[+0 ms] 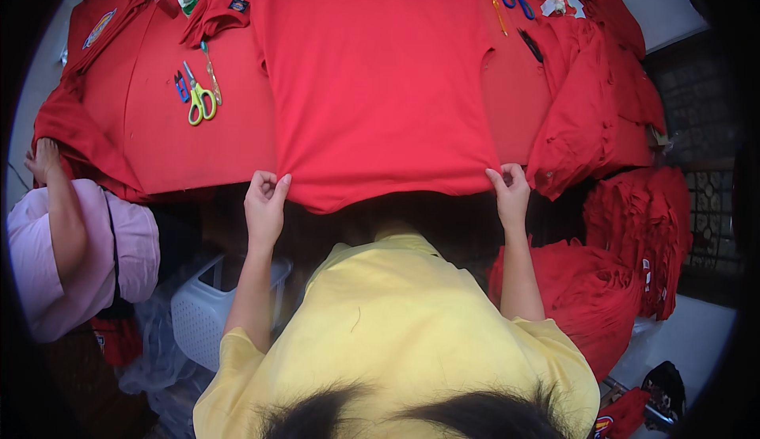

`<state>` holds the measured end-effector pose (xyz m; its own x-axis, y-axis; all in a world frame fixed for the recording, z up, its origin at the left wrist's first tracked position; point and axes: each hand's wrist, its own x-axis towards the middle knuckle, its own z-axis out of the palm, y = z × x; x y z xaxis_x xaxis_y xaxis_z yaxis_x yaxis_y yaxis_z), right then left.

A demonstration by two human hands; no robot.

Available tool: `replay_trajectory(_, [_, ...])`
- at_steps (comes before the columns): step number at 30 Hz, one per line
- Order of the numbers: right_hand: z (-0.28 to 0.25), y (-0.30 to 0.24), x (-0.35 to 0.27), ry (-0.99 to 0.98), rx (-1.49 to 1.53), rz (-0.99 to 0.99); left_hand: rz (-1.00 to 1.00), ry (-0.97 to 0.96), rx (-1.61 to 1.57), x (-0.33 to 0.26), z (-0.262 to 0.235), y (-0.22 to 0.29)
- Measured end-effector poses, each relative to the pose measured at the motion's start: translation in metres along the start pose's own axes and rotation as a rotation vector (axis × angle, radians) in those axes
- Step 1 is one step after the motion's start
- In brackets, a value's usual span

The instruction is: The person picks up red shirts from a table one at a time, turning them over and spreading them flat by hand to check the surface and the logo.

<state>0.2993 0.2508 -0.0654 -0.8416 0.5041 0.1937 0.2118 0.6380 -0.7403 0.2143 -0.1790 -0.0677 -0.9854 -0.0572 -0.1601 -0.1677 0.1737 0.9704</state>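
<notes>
A red T-shirt lies spread over the red-covered table, its near hem hanging just past the table's front edge. My left hand pinches the hem at its left corner between thumb and fingers. At the right corner my right hand grips the same hem in a like pinch. Between the two hands the hem is stretched out and sags slightly in the middle. The far end of the shirt runs out of view at the top.
Left on the table lie yellow-handled scissors and small blue snips. Blue scissors lie at the far right. Red garments are heaped on the right. A person in pink works at left, beside a white plastic stool.
</notes>
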Motion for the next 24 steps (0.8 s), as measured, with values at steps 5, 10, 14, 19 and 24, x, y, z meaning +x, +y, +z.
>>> replay_trajectory(5, [-0.002,0.026,-0.005,-0.316,0.185,0.138,-0.333,-0.374,-0.302,-0.014,0.013,0.012])
replay_trajectory(10, [-0.017,0.030,0.007,-0.583,0.015,0.173,-0.373,-0.635,-0.179,-0.006,-0.006,-0.016])
replay_trajectory(14, [-0.042,-0.013,0.018,-0.401,0.497,0.087,0.037,-0.820,0.517,-0.003,-0.015,0.042])
replay_trajectory(19, [-0.065,-0.060,0.038,-0.561,0.808,0.174,0.175,-0.897,0.035,0.003,-0.019,0.116])
replay_trajectory(24, [-0.117,-0.045,0.047,-0.751,0.465,0.233,0.080,-1.017,0.552,0.004,-0.047,0.119])
